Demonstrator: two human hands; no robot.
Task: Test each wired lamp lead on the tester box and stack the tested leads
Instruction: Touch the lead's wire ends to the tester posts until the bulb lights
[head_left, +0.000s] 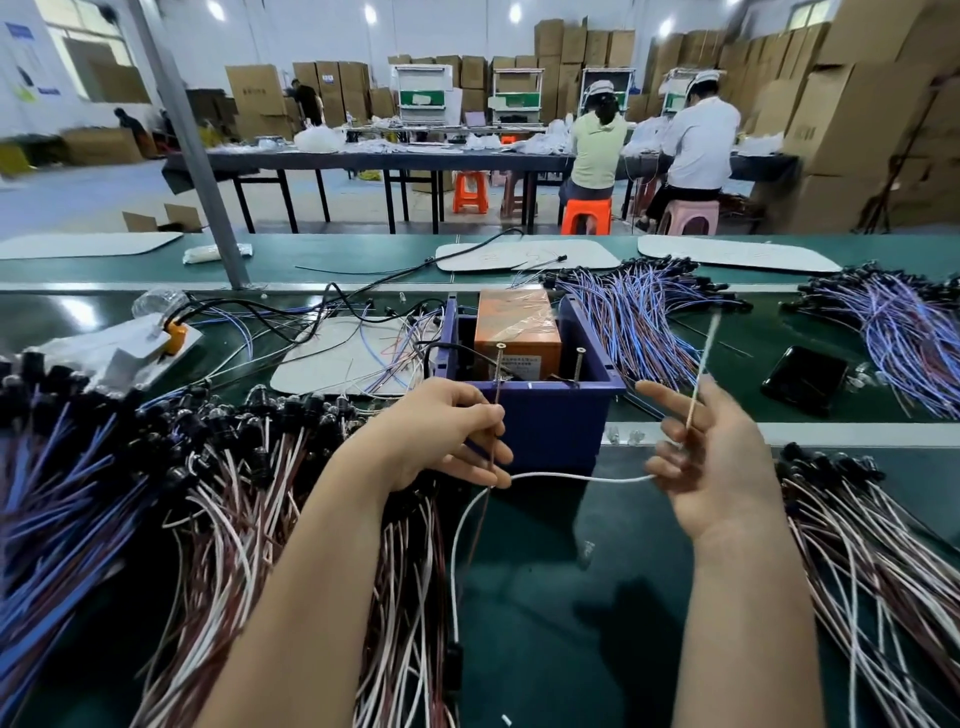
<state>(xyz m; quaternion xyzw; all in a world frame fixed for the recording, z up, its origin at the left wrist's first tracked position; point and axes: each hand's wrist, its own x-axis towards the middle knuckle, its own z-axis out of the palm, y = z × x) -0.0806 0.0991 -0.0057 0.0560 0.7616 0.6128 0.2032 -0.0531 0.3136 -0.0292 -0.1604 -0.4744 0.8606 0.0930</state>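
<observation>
A single lamp lead is held in both hands above the dark green bench (545, 597), just in front of the blue plastic tester box (545, 421). The lead's thin brown wire (493, 415) is pinched between the thumb and forefinger of the left hand (441, 431), whose grip is closed on it. The wire is pointed upward to the left upright screw (499, 361) on the box; whether the tip touches the screw cannot be told. The lead's white wire (571, 477) is strung from under the left fingers across to the right hand (717, 457), where it is gripped between thumb and curled fingers. Its blurred free end is raised to the right of the box, apart from the right upright screw (578, 366). The lead's small black socket (453, 657) is seen lying low on the bench between the forearms. An orange rectangular unit wrapped in clear film (514, 327) is housed inside the box. A large heap of brown-and-white leads with black sockets (208, 493) is spread at the left of the bench, and a smaller heap of the same leads (857, 545) lies at the right. Bundles of purple-and-blue leads (639, 317) are laid behind the box, and a black phone (805, 379) lies near them.
</observation>
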